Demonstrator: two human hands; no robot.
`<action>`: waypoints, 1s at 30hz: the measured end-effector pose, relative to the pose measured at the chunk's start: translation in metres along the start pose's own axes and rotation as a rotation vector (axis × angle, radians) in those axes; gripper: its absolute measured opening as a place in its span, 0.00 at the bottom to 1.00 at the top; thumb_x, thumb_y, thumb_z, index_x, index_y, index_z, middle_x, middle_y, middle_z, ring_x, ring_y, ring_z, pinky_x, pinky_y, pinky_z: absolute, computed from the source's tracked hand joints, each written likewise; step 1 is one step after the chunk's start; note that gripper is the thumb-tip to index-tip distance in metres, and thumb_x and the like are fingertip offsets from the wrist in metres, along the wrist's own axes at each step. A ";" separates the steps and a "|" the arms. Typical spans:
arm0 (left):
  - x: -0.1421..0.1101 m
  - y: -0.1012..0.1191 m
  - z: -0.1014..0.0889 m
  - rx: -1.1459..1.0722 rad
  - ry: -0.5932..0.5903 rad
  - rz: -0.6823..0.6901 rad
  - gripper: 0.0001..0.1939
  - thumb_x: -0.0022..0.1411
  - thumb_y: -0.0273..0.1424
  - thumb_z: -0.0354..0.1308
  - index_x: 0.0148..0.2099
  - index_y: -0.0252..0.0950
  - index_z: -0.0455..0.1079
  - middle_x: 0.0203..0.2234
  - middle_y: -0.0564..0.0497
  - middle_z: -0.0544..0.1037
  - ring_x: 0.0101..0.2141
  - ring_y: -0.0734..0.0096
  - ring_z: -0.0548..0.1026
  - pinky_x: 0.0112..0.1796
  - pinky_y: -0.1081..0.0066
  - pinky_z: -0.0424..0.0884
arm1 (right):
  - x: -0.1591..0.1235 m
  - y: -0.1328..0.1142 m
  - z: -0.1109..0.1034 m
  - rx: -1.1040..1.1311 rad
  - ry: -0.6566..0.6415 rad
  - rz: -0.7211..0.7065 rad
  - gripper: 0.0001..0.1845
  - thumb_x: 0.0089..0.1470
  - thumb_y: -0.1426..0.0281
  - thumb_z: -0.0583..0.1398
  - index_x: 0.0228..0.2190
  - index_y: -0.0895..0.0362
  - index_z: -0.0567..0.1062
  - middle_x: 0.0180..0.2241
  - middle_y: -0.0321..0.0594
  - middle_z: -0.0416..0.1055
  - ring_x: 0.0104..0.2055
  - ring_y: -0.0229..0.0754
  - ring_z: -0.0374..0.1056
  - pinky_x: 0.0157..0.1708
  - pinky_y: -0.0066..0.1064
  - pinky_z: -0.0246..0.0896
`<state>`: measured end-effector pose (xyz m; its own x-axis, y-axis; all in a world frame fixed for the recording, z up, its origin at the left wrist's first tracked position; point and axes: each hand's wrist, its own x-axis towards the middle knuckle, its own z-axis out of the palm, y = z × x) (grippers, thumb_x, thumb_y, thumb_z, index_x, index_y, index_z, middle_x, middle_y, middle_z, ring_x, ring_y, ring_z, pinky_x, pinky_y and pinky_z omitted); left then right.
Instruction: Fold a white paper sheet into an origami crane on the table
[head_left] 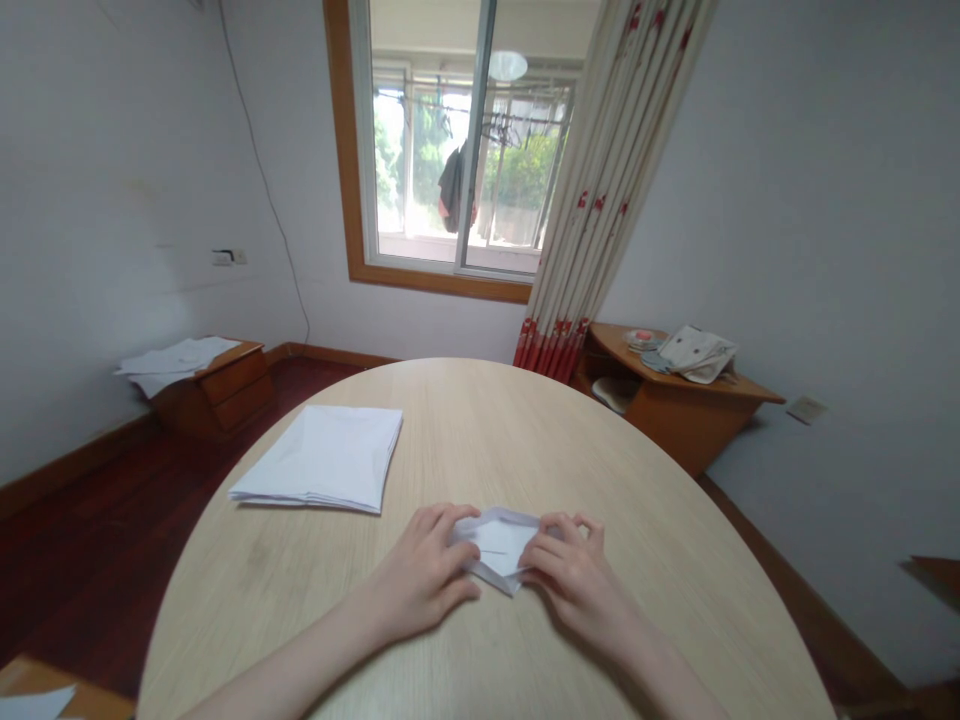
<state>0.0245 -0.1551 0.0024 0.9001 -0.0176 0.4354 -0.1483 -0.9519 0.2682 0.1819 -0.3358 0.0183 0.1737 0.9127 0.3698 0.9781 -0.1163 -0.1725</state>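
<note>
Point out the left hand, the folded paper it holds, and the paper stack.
Left hand (420, 578): head view, on the back of the hand.
Folded white paper (499, 545): head view, on its exposed middle between the hands.
Stack of white paper (319, 458): head view, on the top sheet.

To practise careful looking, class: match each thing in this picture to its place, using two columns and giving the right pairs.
Things:
1. paper stack
2. folded paper
3. curtain
4. white fabric

Places:
A. between the left hand and right hand
B. on the shelf right of the table
C. on the table, left of the hands
D. hanging beside the window

Pairs: 1-C, 2-A, 3-D, 4-B
</note>
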 end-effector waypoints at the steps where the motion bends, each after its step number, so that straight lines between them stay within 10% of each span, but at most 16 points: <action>1: 0.000 0.002 0.001 0.027 0.022 0.014 0.11 0.60 0.30 0.62 0.45 0.38 0.68 0.54 0.44 0.66 0.50 0.54 0.65 0.48 0.56 0.63 | -0.001 0.001 0.005 -0.024 0.031 -0.014 0.08 0.58 0.76 0.58 0.29 0.53 0.72 0.31 0.33 0.76 0.45 0.45 0.64 0.44 0.39 0.41; 18: -0.001 0.018 0.027 0.011 0.097 -0.035 0.05 0.64 0.29 0.58 0.35 0.37 0.65 0.37 0.51 0.75 0.40 0.65 0.70 0.42 0.64 0.62 | -0.003 -0.011 0.008 -0.162 -0.061 -0.102 0.23 0.39 0.88 0.54 0.33 0.52 0.68 0.35 0.32 0.75 0.49 0.44 0.65 0.52 0.40 0.38; 30: -0.002 0.023 0.028 0.175 -0.068 0.132 0.05 0.67 0.21 0.51 0.40 0.34 0.65 0.33 0.50 0.76 0.34 0.65 0.74 0.33 0.69 0.69 | -0.003 -0.007 0.005 -0.017 -0.109 -0.062 0.25 0.36 0.89 0.52 0.32 0.51 0.72 0.33 0.34 0.76 0.48 0.45 0.63 0.46 0.41 0.42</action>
<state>0.0308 -0.1853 -0.0167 0.9042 -0.1602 0.3960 -0.1983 -0.9785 0.0569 0.1744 -0.3363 0.0140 0.1007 0.9553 0.2781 0.9885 -0.0644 -0.1370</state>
